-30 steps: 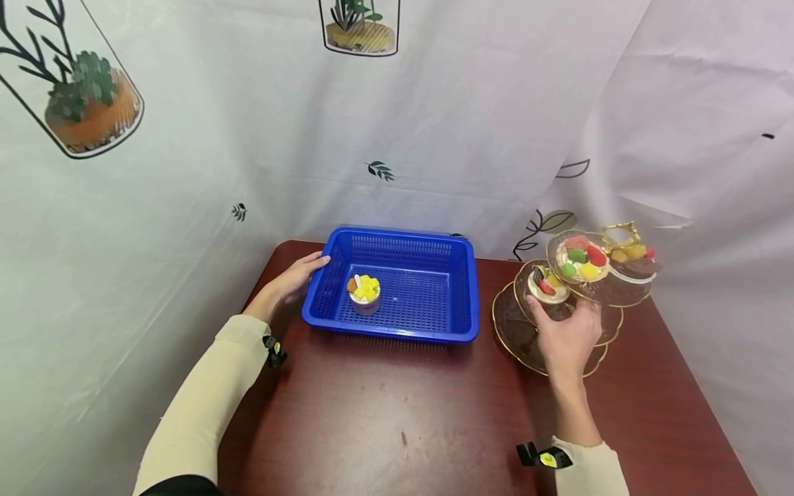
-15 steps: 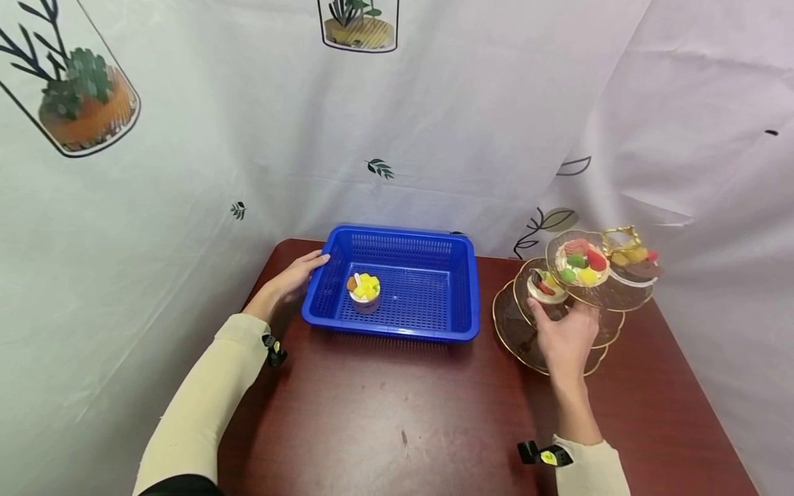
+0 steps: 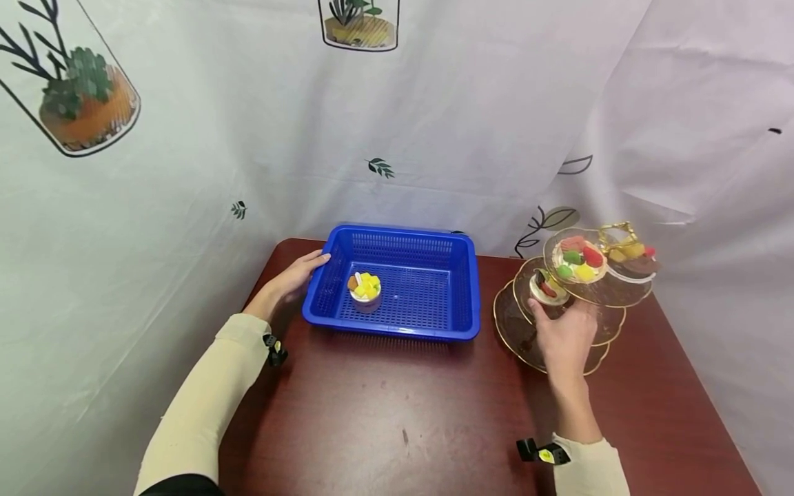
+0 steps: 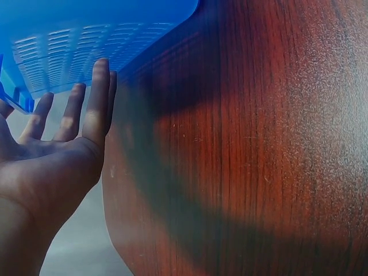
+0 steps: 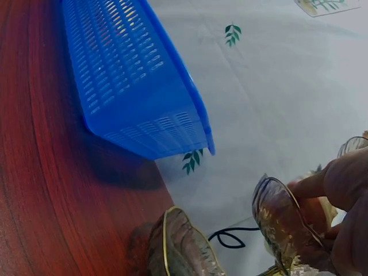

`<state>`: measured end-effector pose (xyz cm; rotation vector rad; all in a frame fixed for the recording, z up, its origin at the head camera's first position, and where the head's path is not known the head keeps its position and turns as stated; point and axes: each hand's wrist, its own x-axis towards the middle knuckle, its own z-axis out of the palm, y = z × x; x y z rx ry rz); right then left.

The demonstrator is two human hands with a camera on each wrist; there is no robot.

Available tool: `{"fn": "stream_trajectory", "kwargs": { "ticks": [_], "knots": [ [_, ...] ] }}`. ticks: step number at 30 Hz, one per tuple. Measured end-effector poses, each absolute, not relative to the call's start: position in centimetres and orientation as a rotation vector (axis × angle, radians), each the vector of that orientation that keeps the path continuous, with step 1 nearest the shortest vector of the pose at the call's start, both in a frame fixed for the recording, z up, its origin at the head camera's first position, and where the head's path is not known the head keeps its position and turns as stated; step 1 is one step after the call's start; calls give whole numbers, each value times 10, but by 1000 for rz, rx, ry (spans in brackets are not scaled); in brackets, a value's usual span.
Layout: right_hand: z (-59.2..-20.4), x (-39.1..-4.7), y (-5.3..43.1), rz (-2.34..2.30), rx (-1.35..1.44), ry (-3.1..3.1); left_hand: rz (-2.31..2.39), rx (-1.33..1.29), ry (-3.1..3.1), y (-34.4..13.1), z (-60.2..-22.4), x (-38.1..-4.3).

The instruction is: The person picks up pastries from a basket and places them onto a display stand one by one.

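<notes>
In the head view my left hand (image 3: 300, 275) grips the left rim of a blue plastic basket (image 3: 391, 333), its fingers (image 4: 99, 95) lying along the outer wall in the left wrist view. A dessert cup topped with yellow fruit cubes (image 3: 366, 288) stands inside the basket. At the right, my right hand (image 3: 567, 334) reaches between the tiers of a clear, gold-rimmed cake stand (image 3: 611, 334). Its thumb and fingers hold a small cream-topped fruit tart (image 3: 548, 289) on the middle tier, with fingers partly hidden under the top tier.
The top tier carries another fruit tart (image 3: 579, 259) and a brown-topped dessert (image 3: 635, 265) beside a gold handle (image 3: 620, 236). Basket and stand rest on a dark red wooden table (image 3: 372, 413). A white patterned cloth (image 3: 298, 138) hangs behind.
The top tier and handle have shifted slightly left, and the tart in my right hand has tilted a little. My left hand and the basket have stayed put.
</notes>
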<state>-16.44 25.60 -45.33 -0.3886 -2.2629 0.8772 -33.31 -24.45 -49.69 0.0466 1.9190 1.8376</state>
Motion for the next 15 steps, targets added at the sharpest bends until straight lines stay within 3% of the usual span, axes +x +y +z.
{"fn": "stream_trajectory", "kwargs": {
  "ticks": [15],
  "knots": [
    [-456, -152, 264, 855, -296, -2276, 1841, 55, 1885, -245, -498, -335]
  ]
}}
